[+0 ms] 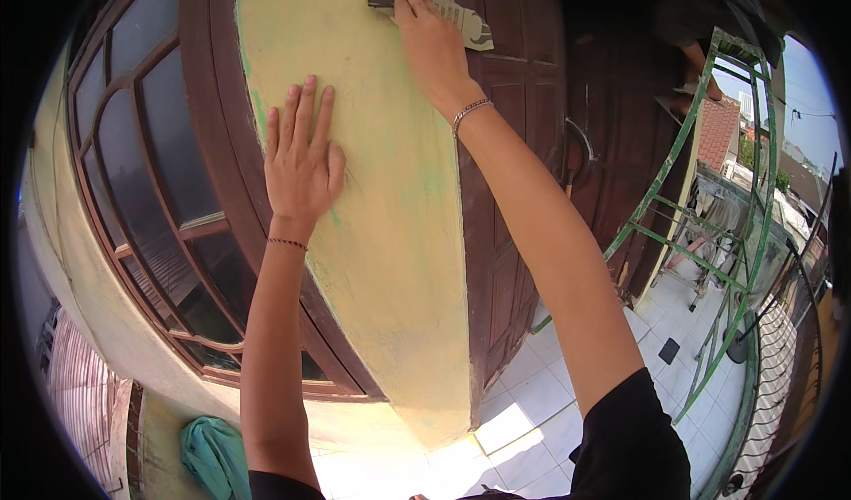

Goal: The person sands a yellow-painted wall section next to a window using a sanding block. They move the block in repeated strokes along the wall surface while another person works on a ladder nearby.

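My left hand (303, 159) lies flat against the yellow wall (372, 207), its fingers stretched upward. Higher up and to the right, my right hand (432, 43) presses a sheet of sandpaper (468, 27) to the same wall. The sheet's grey-beige back with dark printing faces me, and its right end reaches over the edge of the brown door frame. My fingers cover part of the sheet, and its rough side is hidden. Faint green patches show through the wall's yellow paint.
A brown-framed window (168, 154) stands left of the wall, a dark brown panelled door (523, 128) right of it. Farther right, another person (722, 8) is by a green stepladder (660, 176) on the white tiled floor (541, 385). Green cloth (213, 456) lies at lower left.
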A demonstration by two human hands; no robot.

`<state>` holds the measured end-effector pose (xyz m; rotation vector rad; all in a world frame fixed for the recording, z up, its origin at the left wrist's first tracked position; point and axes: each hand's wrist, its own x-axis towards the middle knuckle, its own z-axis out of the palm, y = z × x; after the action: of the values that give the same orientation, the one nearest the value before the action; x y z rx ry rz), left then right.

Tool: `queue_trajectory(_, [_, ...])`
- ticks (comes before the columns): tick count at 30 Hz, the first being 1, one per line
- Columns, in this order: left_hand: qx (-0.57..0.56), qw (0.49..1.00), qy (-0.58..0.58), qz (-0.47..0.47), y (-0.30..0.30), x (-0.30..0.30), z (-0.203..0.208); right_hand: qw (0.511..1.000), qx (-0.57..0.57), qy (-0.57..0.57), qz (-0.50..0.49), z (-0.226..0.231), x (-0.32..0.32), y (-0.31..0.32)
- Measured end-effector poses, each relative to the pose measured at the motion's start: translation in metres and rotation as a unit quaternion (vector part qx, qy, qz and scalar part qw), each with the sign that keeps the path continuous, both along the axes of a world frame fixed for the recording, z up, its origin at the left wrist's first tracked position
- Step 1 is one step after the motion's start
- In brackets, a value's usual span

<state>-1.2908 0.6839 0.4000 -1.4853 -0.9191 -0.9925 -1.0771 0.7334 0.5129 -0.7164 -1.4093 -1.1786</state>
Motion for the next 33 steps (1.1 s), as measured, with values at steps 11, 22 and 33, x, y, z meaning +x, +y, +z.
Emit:
queue_trajectory(11, [0.064,0.988,0.098,-0.104,0.016,0.051,0.101,0.991,-0.05,-0.108,-0.054,-0.021,0.014,-0.015])
queue_trajectory(22, [0.14,0.978,0.152,0.02,0.036,0.038,0.14,0.993,0.051,-0.092,-0.05,0.001,0.057,0.014])
queue_trajectory(33, [0.129,0.979,0.149,-0.054,0.04,0.059,0.115,0.992,0.065,-0.092,-0.055,-0.027,0.058,0.015])
